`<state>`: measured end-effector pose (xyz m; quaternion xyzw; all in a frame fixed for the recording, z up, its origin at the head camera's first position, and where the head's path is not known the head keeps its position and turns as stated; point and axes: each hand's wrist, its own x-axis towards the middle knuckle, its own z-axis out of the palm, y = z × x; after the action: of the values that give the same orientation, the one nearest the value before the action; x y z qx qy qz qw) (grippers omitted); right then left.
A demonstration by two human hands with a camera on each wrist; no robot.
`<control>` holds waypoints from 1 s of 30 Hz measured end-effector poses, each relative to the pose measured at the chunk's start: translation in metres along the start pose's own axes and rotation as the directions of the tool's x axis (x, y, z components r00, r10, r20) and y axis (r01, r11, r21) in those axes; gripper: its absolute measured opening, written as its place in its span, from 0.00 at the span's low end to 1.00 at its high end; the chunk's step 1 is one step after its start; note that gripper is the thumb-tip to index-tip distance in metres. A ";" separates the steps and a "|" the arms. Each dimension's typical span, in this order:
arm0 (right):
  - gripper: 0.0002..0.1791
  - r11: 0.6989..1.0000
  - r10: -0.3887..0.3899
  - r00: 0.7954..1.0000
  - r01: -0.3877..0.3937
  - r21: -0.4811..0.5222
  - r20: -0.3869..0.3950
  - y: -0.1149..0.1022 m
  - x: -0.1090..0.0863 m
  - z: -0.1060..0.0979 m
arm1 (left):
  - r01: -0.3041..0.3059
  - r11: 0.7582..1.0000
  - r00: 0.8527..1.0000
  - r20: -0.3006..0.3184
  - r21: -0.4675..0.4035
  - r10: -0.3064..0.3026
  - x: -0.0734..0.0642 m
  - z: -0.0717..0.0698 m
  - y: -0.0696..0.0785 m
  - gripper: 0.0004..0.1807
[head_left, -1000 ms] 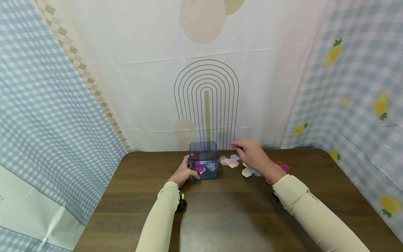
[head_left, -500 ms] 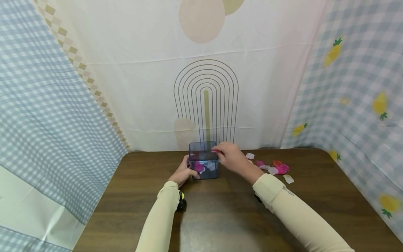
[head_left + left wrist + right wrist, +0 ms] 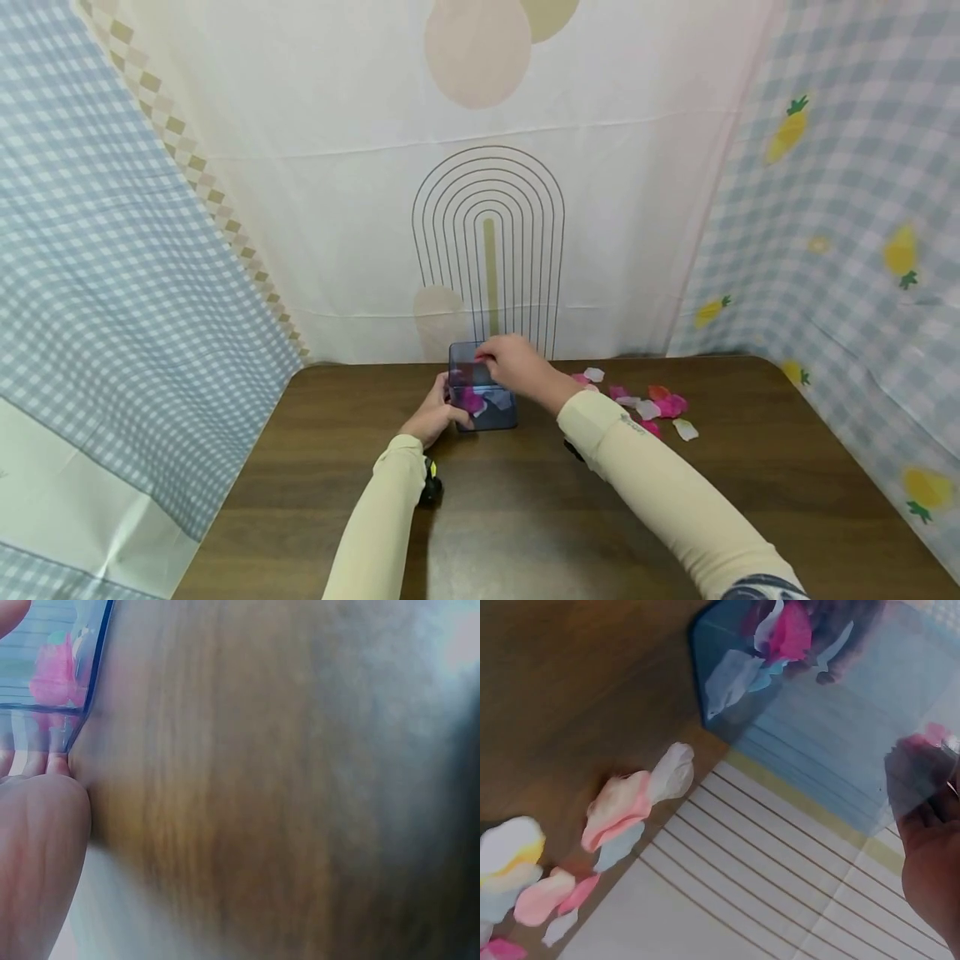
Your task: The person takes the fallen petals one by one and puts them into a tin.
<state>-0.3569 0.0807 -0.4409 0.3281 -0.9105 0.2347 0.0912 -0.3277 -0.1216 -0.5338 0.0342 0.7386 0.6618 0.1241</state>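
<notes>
Pink cloth-like petal, centre frame, likely light, limp, best held by its edge: pinched in right hand; left hand curled round blue-tinted clear plastic box.

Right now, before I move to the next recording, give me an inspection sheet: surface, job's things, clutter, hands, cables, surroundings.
Surface: brown wood-grain table.
Job's things: see-through bluish box with pink and pale petals inside; more loose petals lie on the table to its right.
Clutter: nothing seen.
Hands: left hand grips the box's left side; right hand pinches a pink petal in its fingers at the box's opening.
Cables: nothing seen.
Surroundings: white printed cloth behind, blue-and-white checked cloths either side.
</notes>
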 end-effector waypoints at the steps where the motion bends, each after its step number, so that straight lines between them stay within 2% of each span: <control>1: 0.13 1.000 0.005 1.000 -0.005 0.008 0.013 -0.001 0.004 0.002 | 0.001 1.000 1.000 -0.001 -0.001 -0.001 -0.001 0.000 0.000 0.53; 9: 0.14 0.995 0.081 0.994 -0.084 0.048 0.067 0.000 0.016 0.013 | 0.003 1.000 1.000 0.001 0.008 -0.003 0.000 -0.002 0.000 0.55; 14: 0.16 0.994 0.106 0.989 -0.108 0.010 0.107 -0.002 0.018 0.013 | 0.004 1.000 1.000 0.002 0.004 -0.004 0.001 -0.003 0.000 0.55; 22: 0.18 0.993 0.112 0.983 -0.106 -0.052 0.144 -0.006 0.019 0.009 | -0.006 1.000 1.000 -0.003 -0.004 0.006 0.003 -0.003 -0.002 0.55; 30: 0.16 0.991 0.121 0.980 -0.111 -0.068 0.158 -0.007 0.018 0.008 | -0.009 1.000 1.000 -0.005 -0.007 0.009 0.003 -0.001 -0.003 0.55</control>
<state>-0.3665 0.0614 -0.4396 0.2895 -0.9390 0.1855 0.0126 -0.3309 -0.1224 -0.5373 0.0353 0.7364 0.6650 0.1196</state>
